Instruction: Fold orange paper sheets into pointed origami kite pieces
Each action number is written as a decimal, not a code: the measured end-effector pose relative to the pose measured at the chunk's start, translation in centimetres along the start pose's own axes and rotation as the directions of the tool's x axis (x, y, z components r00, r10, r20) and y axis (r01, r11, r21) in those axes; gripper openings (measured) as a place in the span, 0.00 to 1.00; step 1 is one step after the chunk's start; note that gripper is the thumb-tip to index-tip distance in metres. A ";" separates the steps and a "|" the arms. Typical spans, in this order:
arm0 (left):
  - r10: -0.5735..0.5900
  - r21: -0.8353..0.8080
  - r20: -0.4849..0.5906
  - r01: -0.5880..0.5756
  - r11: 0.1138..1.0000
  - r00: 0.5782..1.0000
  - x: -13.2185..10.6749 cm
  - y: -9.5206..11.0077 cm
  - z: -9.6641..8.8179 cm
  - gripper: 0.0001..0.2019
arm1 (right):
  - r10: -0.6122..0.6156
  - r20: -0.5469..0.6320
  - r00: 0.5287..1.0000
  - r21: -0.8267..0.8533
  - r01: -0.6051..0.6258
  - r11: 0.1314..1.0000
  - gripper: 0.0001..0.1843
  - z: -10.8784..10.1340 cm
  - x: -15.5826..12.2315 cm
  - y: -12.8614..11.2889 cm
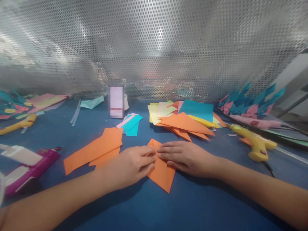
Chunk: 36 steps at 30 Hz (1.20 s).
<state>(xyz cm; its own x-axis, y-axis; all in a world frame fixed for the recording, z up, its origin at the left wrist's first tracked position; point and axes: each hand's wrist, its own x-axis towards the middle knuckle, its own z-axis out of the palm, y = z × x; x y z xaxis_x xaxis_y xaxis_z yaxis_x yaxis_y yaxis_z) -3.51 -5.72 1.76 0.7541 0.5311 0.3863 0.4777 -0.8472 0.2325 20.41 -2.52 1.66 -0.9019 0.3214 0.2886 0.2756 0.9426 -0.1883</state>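
A sheet of orange paper, folded into a kite-like shape with a point toward me, lies on the blue table between my hands. My left hand grips its left side with bent fingers, the tips near the middle crease. From the right, my right hand lies on the paper with fingers stretched out flat, pressing its upper right flap. The fingertips of both hands almost meet near the top corner. Parts of the paper's edges are hidden under the fingers.
Flat orange strips lie left, folded orange pieces beyond my right hand. A yellow glue gun with a cord is at right; a magenta-and-white device is at left. A phone-like pixelated object stands before a perforated metal panel.
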 end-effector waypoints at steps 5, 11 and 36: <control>0.009 -0.013 -0.018 -0.009 1.000 1.000 0.0 0.0 0.1 0.12 | 0.000 0.015 1.000 -0.007 0.000 1.000 0.19 0.1 0.0 0.0; 0.021 -0.014 -0.020 -0.021 1.000 1.000 0.0 0.0 0.1 0.12 | -0.004 0.025 1.000 -0.012 0.005 1.000 0.19 0.0 0.2 0.0; -0.083 -0.051 0.078 0.088 0.995 0.993 0.1 0.1 -0.1 0.12 | -0.056 0.024 0.998 -0.079 0.058 0.995 0.19 0.0 0.1 -0.2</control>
<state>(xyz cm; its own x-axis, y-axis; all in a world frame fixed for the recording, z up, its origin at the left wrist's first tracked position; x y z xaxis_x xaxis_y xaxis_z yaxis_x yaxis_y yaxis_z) -3.43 -5.77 1.90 0.7445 0.5991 0.2948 0.5182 -0.7968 0.3108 20.27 -2.65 1.67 -0.9237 0.2656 0.2762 0.2484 0.9639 -0.0962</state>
